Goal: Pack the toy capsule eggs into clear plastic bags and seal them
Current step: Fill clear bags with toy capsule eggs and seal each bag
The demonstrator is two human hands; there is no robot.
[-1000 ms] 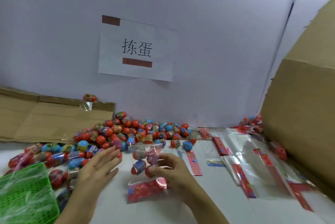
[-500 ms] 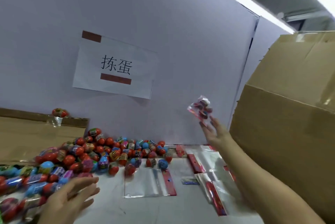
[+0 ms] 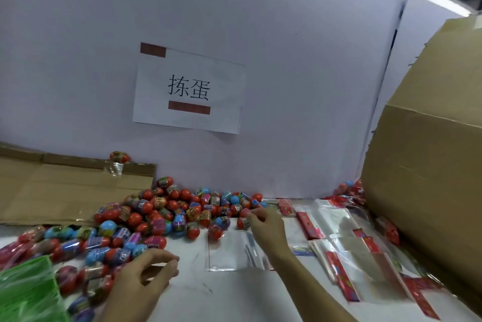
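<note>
1. I see my right hand (image 3: 266, 225) at centre frame, reaching to the near edge of the pile of capsule eggs (image 3: 167, 214). Its fingertips curl around a pinkish egg (image 3: 245, 213); the grip looks closed on it, though blur softens the contact.
2. My left hand (image 3: 146, 277) sits at lower centre-left, fingers loosely curled with thumb and forefinger apart. I see nothing held in that grip. Its wrist is cut off by the bottom edge.
3. The eggs spread across the left and middle of the white surface (image 3: 234, 295). Those at lower left are smeared by motion, so I cannot read their prints.
4. One clear plastic bag (image 3: 232, 251) lies flat and empty just below the right hand; the forearm covers its right side.
5. More bags with red headers (image 3: 347, 251) are strewn at right, overlapping, so I cannot count them.
6. A green basket (image 3: 26, 290) is cut off at the lower left corner.
7. A large cardboard box (image 3: 430, 178) fills the right edge, hiding whatever lies behind it. A few eggs show at its foot.
8. A flat cardboard sheet (image 3: 65, 191) leans at left, one egg (image 3: 120, 157) on top of it.
9. A paper sign (image 3: 189, 89) hangs on the wall.
</note>
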